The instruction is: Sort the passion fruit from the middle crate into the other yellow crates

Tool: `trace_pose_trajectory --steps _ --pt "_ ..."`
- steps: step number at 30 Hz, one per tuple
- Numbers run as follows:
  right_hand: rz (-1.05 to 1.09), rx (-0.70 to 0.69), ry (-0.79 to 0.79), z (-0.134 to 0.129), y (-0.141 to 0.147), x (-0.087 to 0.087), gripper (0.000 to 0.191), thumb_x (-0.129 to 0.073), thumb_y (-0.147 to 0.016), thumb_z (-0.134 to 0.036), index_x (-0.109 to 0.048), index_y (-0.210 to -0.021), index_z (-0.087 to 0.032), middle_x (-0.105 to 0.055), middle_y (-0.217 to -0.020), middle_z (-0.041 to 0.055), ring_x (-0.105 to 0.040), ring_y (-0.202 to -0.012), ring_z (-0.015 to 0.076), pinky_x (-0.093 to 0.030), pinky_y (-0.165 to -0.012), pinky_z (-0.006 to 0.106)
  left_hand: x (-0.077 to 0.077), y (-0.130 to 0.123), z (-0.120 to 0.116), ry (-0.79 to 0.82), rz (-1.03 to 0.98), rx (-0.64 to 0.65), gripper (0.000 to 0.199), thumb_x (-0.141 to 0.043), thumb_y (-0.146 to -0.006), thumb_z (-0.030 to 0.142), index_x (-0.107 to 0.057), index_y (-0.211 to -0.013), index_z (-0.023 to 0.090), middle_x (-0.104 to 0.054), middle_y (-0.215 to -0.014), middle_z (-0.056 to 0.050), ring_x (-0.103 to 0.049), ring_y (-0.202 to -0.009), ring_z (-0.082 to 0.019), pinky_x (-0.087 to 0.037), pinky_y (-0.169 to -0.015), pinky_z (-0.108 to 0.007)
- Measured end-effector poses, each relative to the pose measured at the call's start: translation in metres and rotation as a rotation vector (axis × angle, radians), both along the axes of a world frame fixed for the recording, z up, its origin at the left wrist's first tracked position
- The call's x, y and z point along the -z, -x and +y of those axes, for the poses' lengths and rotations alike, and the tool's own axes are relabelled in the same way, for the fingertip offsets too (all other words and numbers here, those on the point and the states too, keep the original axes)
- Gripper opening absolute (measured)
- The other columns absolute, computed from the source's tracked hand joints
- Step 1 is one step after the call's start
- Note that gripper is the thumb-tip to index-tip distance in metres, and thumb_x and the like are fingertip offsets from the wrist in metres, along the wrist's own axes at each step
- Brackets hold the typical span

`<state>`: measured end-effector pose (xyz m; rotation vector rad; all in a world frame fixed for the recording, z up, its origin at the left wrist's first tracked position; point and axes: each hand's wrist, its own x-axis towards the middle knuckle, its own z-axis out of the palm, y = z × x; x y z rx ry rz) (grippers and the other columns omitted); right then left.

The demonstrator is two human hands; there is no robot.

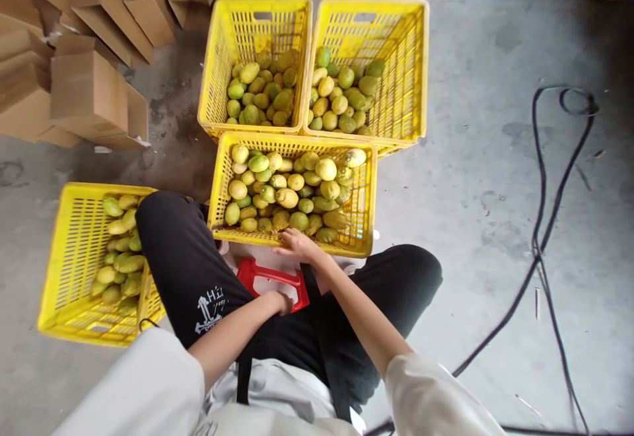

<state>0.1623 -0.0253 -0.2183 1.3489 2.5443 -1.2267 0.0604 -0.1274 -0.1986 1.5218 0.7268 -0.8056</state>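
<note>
In front of my knees stands a yellow plastic crate (369, 224) with many green-yellow oval fruits (287, 198) in it. My right hand (298, 246) reaches to the near rim of this crate, its fingers stretched out beside the closest fruits; no fruit shows in its grasp. Between my legs is a red plastic object (274, 275) with a large opening and a pale area inside. At its near edge lies my left hand (282, 302), low over my lap. The fingers of that hand are mostly hidden, so whether it grips the red object is unclear.
Behind the near crate are a left yellow crate (205, 86) and a right yellow crate (421, 79), both partly filled with fruit. Another crate (69, 257) stands left of my knee. Cardboard boxes (89, 92) crowd the upper left. A black cable (537, 251) lies on the floor at right.
</note>
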Motion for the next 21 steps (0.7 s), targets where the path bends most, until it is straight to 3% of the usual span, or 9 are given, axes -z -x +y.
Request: trace_pose_trajectory --steps 3,7,9,12,16,19,21 --pt "-0.092 0.23 0.006 0.017 -0.013 0.002 0.027 -0.051 -0.096 -0.042 -0.066 -0.101 -0.019 -0.069 -0.086 0.0041 -0.062 -0.077 0.0166 -0.045 -0.069 0.024 -0.017 0.013 0.026 -0.068 0.055 -0.058 0.036 -0.049 -0.093 0.047 -0.069 -0.105 0.019 -0.069 -0.115 -0.009 -0.065 -0.107 -0.023 -0.051 -0.09 -0.034" --pt "-0.293 0.493 -0.095 0.039 -0.029 0.012 0.034 -0.039 -0.096 -0.021 -0.057 -0.121 -0.009 -0.063 -0.113 0.0187 -0.062 -0.092 0.0261 -0.045 -0.073 0.033 -0.043 0.035 0.069 -0.325 0.103 -0.25 0.046 -0.028 -0.098 0.041 -0.063 -0.117 0.017 -0.064 -0.126 -0.012 -0.061 -0.116 -0.025 -0.046 -0.095 -0.035" --pt "-0.358 0.55 -0.104 0.047 -0.032 0.018 0.038 -0.04 -0.095 -0.021 -0.053 -0.128 -0.008 -0.059 -0.119 0.0217 -0.062 -0.091 0.0289 -0.045 -0.07 0.035 -0.054 0.045 0.084 -0.414 0.155 -0.328 0.051 -0.02 -0.099 0.039 -0.063 -0.115 0.016 -0.066 -0.123 -0.014 -0.062 -0.114 -0.026 -0.046 -0.094 -0.036" --pt "-0.402 0.562 -0.076 0.054 -0.032 0.028 0.043 -0.048 -0.092 -0.026 -0.051 -0.133 -0.013 -0.054 -0.125 0.0208 -0.063 -0.085 0.0279 -0.045 -0.065 0.034 -0.063 0.061 0.101 -0.491 0.254 -0.404 0.044 -0.027 -0.097 0.037 -0.062 -0.111 0.014 -0.069 -0.115 -0.015 -0.065 -0.107 -0.026 -0.048 -0.089 -0.036" --pt "-0.398 0.551 -0.038 0.062 -0.026 0.043 0.045 -0.054 -0.09 -0.029 -0.051 -0.133 -0.018 -0.048 -0.131 0.0182 -0.063 -0.087 0.0253 -0.046 -0.068 0.033 -0.052 0.088 0.126 -0.569 0.405 -0.458 0.042 -0.027 -0.097 0.037 -0.058 -0.115 0.014 -0.067 -0.117 -0.015 -0.064 -0.107 -0.027 -0.048 -0.088 -0.037" --pt "-0.375 0.554 -0.015 0.069 -0.022 0.052 0.046 -0.059 -0.087 -0.03 -0.05 -0.13 -0.015 -0.049 -0.128 0.0173 -0.062 -0.092 0.0256 -0.048 -0.072 0.033 -0.032 0.111 0.147 -0.629 0.507 -0.45 0.042 -0.03 -0.096 0.032 -0.052 -0.124 0.008 -0.057 -0.129 -0.022 -0.056 -0.118 -0.03 -0.045 -0.094 -0.041" --pt "-0.365 0.563 -0.002 0.073 -0.021 0.056 0.046 -0.062 -0.084 -0.03 -0.051 -0.126 -0.013 -0.05 -0.124 0.017 -0.061 -0.093 0.0261 -0.048 -0.073 0.033 -0.018 0.124 0.156 -0.632 0.521 -0.406 0.041 -0.042 -0.092 0.03 -0.052 -0.125 0.007 -0.052 -0.134 -0.023 -0.048 -0.125 -0.032 -0.042 -0.098 -0.041"
